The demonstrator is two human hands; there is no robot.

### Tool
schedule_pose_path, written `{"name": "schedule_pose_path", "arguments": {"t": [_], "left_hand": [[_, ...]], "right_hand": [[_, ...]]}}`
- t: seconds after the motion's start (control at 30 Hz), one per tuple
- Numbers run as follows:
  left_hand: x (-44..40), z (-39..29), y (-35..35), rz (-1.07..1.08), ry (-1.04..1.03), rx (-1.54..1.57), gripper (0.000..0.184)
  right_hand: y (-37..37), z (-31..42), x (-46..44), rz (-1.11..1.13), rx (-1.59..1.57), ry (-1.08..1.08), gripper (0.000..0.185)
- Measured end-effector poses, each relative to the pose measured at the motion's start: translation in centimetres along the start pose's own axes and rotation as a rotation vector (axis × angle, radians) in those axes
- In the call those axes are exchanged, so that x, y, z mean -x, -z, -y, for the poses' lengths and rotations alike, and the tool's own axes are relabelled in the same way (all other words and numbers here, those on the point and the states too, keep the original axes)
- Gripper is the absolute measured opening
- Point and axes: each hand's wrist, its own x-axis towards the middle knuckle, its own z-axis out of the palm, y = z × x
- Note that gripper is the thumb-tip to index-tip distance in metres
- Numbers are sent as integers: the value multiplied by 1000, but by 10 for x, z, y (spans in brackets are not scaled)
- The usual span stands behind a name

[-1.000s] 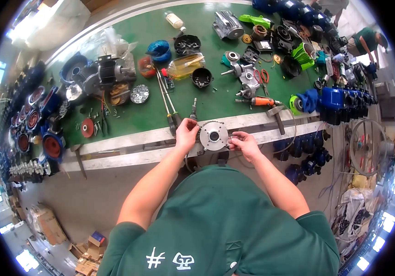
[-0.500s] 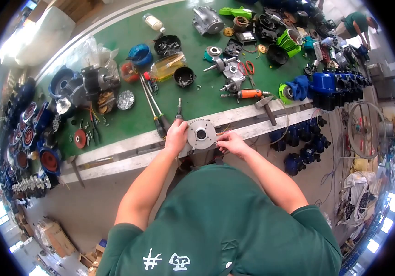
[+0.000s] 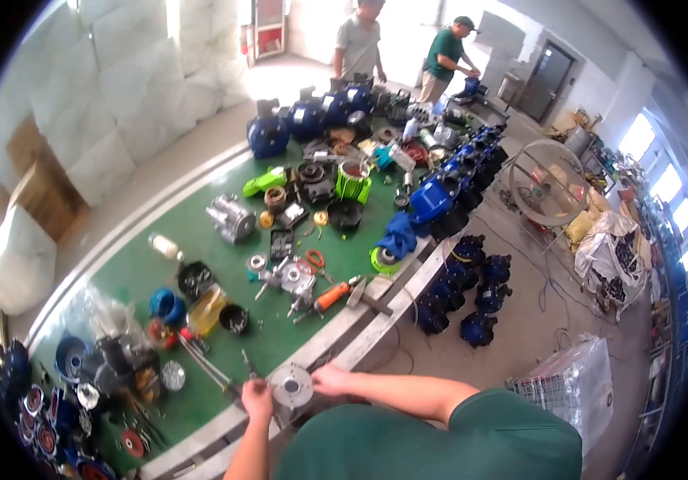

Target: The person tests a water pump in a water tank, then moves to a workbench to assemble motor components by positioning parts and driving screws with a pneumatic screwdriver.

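Observation:
A round grey metal flange with a dark centre hole and small holes around its rim sits between my hands at the bench's front edge. My left hand is closed at its left side, around what looks like a power screwdriver with a dark collar and a metal tip pointing away from me. The tool's grip is hidden in my fist. With fingers pinched together, my right hand is at the flange's right edge; anything between the fingertips is too small to make out.
Long-shafted tools lie left of my hands. Ahead are a black cup, an orange air tool, a hammer and red-handled scissors. Blue motors line the right edge; others stand on the floor. Two people stand beyond.
My view has swung up and to the right, bringing the far end of the bench and a second person into sight. Both hands stay at the flange, now lower in the picture.

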Motion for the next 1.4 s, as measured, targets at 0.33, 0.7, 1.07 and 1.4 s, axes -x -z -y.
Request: {"name": "schedule_pose_path", "arguments": {"t": [0.33,0.7,1.07,1.4], "left_hand": [[2,-10,3,68,-165,48,13],[-4,11,-10,-29,187,170,16],[6,-30,6,9,-195,-69,11],[5,-33,3,-5,-116,19,14]], "right_hand": [[6,15,19,3,334,148,23],[21,35,27,23,428,93,28],[19,30,28,-25,400,204,22],[28,43,26,45,476,119,22]]}}
